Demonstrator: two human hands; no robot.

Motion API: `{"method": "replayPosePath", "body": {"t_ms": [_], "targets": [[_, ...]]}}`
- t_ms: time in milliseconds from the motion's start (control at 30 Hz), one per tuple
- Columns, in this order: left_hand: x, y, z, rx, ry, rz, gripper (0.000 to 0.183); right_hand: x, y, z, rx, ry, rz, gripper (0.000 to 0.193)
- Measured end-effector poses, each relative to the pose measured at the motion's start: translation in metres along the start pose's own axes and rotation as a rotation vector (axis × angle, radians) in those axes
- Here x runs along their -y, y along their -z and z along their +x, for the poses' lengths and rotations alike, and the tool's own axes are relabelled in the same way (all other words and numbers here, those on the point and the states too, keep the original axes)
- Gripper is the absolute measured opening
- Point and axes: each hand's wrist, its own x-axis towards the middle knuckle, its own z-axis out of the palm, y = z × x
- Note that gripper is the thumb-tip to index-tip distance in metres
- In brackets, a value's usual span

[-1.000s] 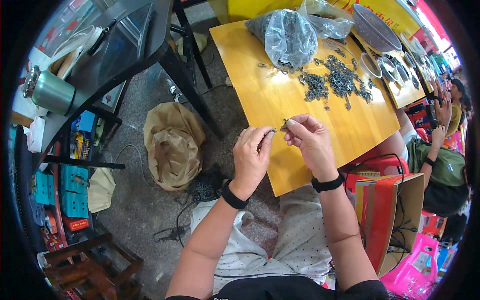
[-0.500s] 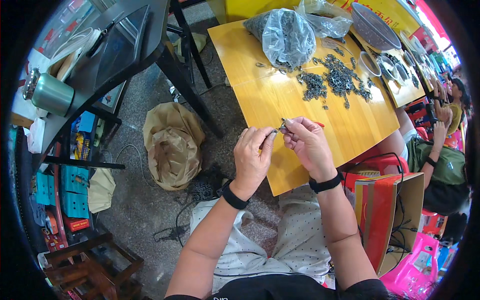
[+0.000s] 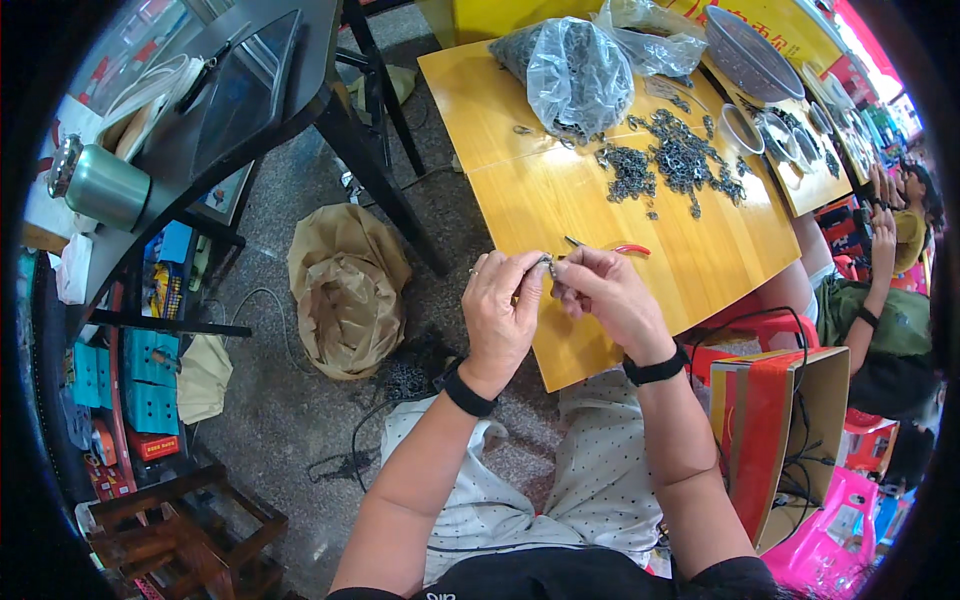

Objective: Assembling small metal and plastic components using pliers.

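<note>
Over the near left edge of the wooden table (image 3: 590,345), my two hands meet. My left hand (image 3: 503,312) pinches a small dark metal piece (image 3: 547,262), like a link or clasp, between thumb and fingertips. My right hand (image 3: 612,298) is closed, its thumb and forefinger pressed to the same piece. Beyond the right fingers shows a red-handled tool (image 3: 631,249), with a dark tip on the other side. Its middle is hidden, and I cannot tell if it is held or lies on the table. Farther back are piles of similar metal pieces (image 3: 684,160).
Clear plastic bags (image 3: 580,80) of metal pieces stand at the table's far side, near a grey basket (image 3: 752,55) and a plastic bowl (image 3: 740,130). A cardboard box (image 3: 775,440) is at my right. Left, a brown sack (image 3: 350,300) sits on the floor. A co-worker (image 3: 880,300) sits at right.
My right hand has turned and lowered slightly, its fingers now closer to the left fingertips. More of the red-handled tool shows beyond it. My left hand has shifted slightly left.
</note>
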Motion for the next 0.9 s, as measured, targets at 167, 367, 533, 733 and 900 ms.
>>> {"method": "replayPosePath", "body": {"t_ms": [167,367,533,733,900], "targets": [[-0.001,0.0,0.001,0.009,-0.006,-0.008,0.006,0.002,-0.012,-0.002,-0.128,0.372,-0.117,0.014],[-0.001,0.0,0.001,0.035,0.0,-0.023,0.007,-0.003,-0.009,0.001,-0.117,0.449,-0.234,0.013],[0.001,-0.001,-0.001,0.096,0.012,-0.044,0.009,-0.001,-0.009,-0.001,-0.14,0.413,-0.277,0.012],[0.0,-0.001,-0.004,0.266,0.291,-0.334,0.015,-0.006,-0.004,0.002,-0.168,0.443,-0.368,0.012],[0.005,0.005,-0.006,0.401,0.535,-0.672,0.02,0.004,-0.012,-0.006,-0.137,0.427,-0.506,0.007]]}}
